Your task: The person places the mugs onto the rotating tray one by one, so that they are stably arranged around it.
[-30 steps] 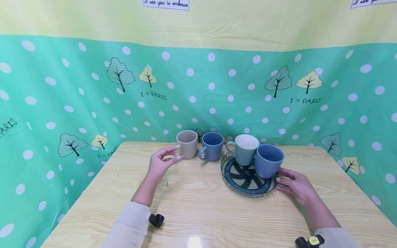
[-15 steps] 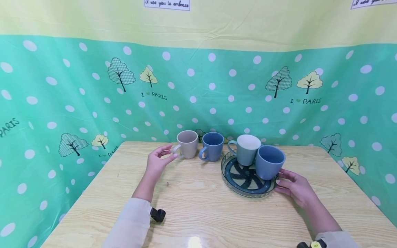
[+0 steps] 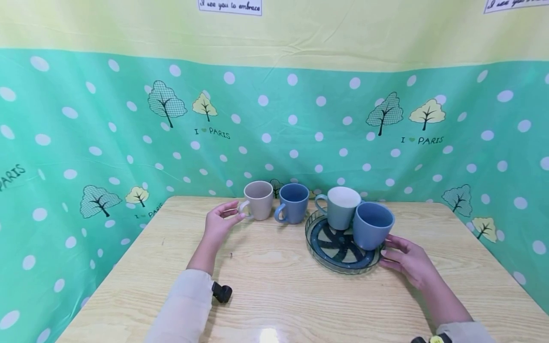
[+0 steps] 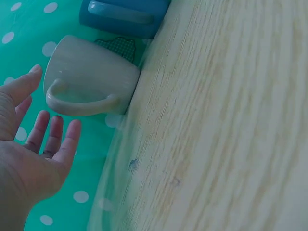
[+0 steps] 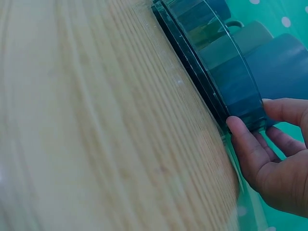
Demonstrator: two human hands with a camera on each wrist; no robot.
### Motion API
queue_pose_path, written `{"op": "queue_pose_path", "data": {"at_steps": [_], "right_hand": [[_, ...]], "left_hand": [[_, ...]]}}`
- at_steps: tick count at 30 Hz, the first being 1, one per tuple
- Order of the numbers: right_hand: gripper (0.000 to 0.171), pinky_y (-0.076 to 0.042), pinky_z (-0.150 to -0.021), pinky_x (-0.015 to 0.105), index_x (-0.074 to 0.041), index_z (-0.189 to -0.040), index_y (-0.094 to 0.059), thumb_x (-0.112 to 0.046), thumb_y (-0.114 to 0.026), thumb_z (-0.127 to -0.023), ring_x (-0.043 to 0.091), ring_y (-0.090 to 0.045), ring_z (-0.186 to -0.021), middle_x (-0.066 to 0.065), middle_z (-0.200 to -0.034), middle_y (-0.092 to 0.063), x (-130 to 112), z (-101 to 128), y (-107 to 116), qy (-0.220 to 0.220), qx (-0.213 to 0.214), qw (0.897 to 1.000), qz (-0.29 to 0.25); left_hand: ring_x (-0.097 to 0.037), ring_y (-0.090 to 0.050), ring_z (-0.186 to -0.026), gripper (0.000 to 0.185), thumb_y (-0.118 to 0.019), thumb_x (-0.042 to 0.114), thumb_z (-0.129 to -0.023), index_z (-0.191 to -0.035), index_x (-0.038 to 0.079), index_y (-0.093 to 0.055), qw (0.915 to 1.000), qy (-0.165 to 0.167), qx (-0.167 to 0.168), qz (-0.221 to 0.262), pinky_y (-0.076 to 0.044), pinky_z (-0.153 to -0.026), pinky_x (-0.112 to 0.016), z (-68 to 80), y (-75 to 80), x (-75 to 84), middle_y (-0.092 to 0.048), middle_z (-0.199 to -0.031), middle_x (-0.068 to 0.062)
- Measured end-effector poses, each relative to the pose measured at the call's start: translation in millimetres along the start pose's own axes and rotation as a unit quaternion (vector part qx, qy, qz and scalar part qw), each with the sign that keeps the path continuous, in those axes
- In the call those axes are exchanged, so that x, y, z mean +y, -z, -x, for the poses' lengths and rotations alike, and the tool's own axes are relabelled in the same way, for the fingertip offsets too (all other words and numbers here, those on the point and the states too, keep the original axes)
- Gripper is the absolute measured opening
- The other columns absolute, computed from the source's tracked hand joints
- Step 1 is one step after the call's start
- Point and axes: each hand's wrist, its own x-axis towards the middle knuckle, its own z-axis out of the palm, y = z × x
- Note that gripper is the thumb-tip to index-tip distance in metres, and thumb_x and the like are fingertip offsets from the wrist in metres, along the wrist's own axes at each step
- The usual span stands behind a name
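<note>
Just fingers against tray rim

Sleeves: 2 long, soft sleeves in a pale cream colour covered both arms down to the wrists.
Left hand: it was bare, with no ring or glove.
Right hand: it was bare too.
Left wrist: a small black camera clip sat there.
Right wrist: a black clip had a yellow tag.

Staged recording booth, not a lived-in room: a pale wood worktop enclosed on three sides by a green polka-dot backdrop printed with trees, yellow cloth above, paper signs attached.
</note>
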Motion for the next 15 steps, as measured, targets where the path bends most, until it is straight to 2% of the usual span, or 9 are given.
{"op": "queue_pose_path", "data": {"at_steps": [9, 15], "right_hand": [[0.077, -0.057, -0.089, 0.04, 0.01, -0.15, -0.01, 0.004, -0.061, -0.092, 0.013, -0.063, -0.098, 0.034, -0.148, -0.02, 0, 2, -1, 0.005, 0.002, 1.0, 0.004], [0.077, -0.057, -0.089, 0.04, 0.01, -0.15, -0.013, 0.006, -0.062, -0.091, 0.016, -0.065, -0.096, 0.032, -0.144, -0.025, -2, 2, -3, 0.003, 0.005, 1.0, 0.001]], "left_hand": [[-0.031, -0.06, -0.116, 0.05, -0.08, 0.001, -0.079, -0.126, -0.001, -0.062, 0.9998, 0.01, 0.011, 0.014, -0.057, -0.084, -0.022, -10.0, -1.0, -10.6, -0.061, -0.128, -0.018], [-0.027, -0.063, -0.11, 0.047, -0.08, 0.002, -0.078, -0.122, 0.003, -0.065, 0.9996, 0.023, 0.014, 0.006, -0.057, -0.085, -0.023, -14.1, -2.0, -15.3, -0.063, -0.125, -0.014]]}}
